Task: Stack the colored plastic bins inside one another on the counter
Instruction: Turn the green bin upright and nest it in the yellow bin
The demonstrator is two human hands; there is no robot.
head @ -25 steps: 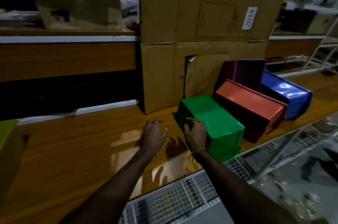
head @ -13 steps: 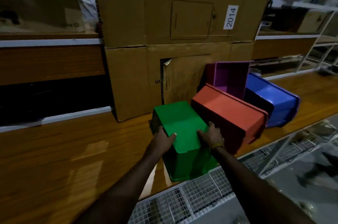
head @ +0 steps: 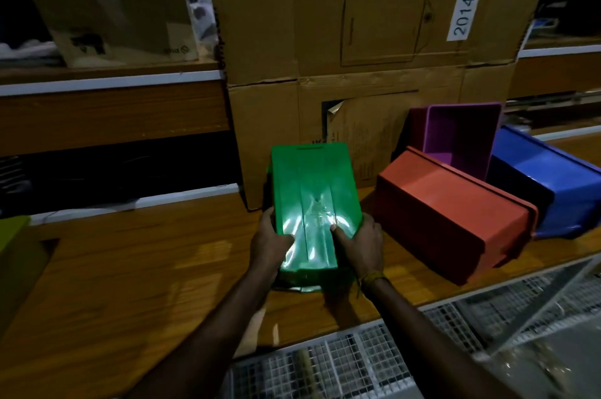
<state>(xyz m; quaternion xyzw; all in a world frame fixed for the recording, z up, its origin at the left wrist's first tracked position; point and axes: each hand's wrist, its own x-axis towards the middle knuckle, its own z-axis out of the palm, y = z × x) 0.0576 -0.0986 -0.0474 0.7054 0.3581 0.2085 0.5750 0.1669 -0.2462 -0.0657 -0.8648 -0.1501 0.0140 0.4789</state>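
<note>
A green plastic bin (head: 312, 190) is at the centre of the wooden counter (head: 146, 262), upside down with its glossy base facing up and its near end tilted toward me. My left hand (head: 271, 244) grips its left side, thumb on the base. My right hand (head: 359, 244) grips the right side the same way. To the right lies an orange-red bin (head: 455, 216) on its side. Behind it a purple bin (head: 461, 135) stands with its opening toward me. A blue bin (head: 549, 190) leans at the far right.
Stacked cardboard boxes (head: 374, 50) labelled 2014 stand right behind the bins. A yellow-green bin (head: 13, 252) edges in at the far left. A white wire mesh rack (head: 357, 363) runs below the counter's front edge. Shelves with boxes fill the left background.
Both hands closed onto the green bin's sides and turned it so that its long axis points away from me, pulling it left, apart from the orange-red bin.
</note>
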